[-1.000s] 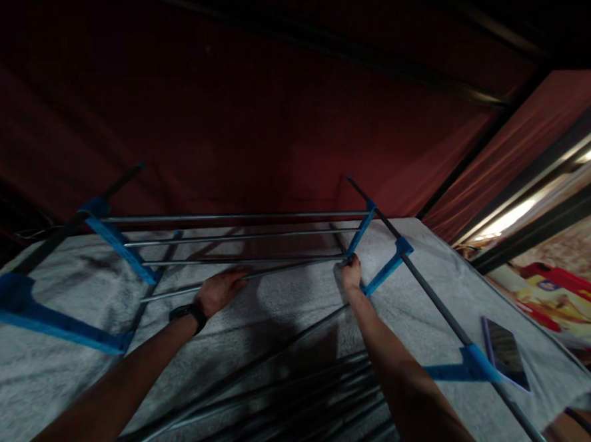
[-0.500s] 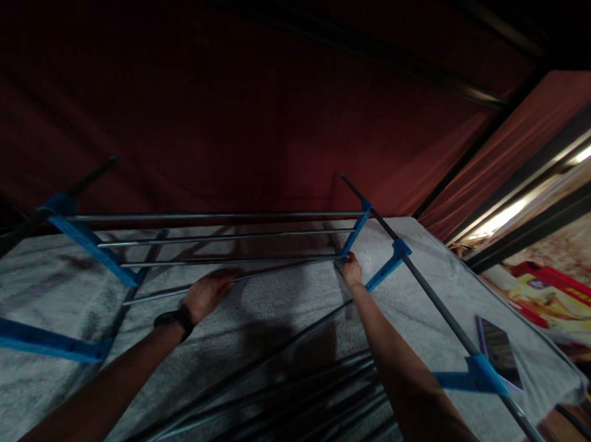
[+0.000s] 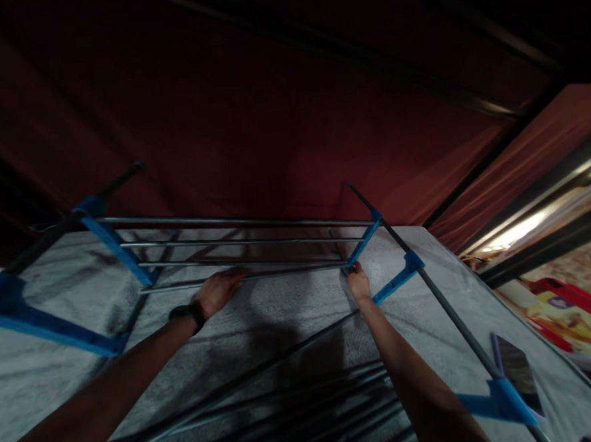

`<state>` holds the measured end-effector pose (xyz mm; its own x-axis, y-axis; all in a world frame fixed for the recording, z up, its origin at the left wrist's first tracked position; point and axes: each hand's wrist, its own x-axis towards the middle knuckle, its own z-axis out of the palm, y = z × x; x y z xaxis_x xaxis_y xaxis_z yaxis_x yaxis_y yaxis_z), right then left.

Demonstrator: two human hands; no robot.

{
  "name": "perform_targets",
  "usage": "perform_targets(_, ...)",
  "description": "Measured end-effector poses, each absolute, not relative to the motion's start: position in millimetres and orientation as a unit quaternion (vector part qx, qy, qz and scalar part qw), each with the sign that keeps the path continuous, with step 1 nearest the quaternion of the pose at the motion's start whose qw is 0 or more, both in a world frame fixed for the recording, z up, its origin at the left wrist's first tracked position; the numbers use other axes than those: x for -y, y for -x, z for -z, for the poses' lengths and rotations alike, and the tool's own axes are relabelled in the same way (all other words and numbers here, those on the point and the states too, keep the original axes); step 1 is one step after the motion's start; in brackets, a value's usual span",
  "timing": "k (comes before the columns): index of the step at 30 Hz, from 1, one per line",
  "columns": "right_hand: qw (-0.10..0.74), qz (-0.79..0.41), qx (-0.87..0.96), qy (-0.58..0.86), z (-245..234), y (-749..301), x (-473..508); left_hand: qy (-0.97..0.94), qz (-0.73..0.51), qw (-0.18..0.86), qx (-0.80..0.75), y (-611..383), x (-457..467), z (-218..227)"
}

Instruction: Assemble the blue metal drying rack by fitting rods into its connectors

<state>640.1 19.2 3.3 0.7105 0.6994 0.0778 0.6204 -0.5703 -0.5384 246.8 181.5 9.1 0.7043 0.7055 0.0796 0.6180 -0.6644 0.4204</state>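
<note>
A rack of thin metal rods [image 3: 236, 240] with blue plastic brackets [image 3: 117, 246] stands on a surface covered with a grey towel [image 3: 291, 308]. My left hand [image 3: 218, 290] is wrapped round the nearest rod [image 3: 283, 272] near its middle; a dark watch sits on that wrist. My right hand [image 3: 358, 282] grips the same rod's right end, where it meets the blue bracket [image 3: 363, 242] on the right upright.
Several loose dark rods [image 3: 287, 408] lie on the towel close to me. A phone [image 3: 519, 371] rests at the right edge beside a blue bracket [image 3: 506, 398]. A red curtain [image 3: 250, 130] hangs behind. Colourful packaging [image 3: 576, 314] lies off to the right.
The rod's left end has risen and now lies nearly level with the other rods. Both hands keep their grip; the view shifted slightly.
</note>
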Motion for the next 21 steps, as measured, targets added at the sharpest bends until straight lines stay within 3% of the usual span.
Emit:
perform_targets(5,0.326,-0.104,0.342,0.875,4,-637,-9,-0.916,-0.107,0.172,-0.346,-248,-169,-23)
perform_targets(9,0.385,0.010,0.360,0.850,30,-642,-7,-0.927,-0.121,0.130,-0.331,-248,-167,-24)
perform_targets(14,0.272,0.134,0.518,0.800,48,-628,-5,-0.928,-0.088,0.105,-0.345,-249,-166,-25)
perform_targets(21,0.122,0.204,0.594,0.769,44,-628,-11,-0.932,-0.072,0.091,-0.345,-250,-170,-24)
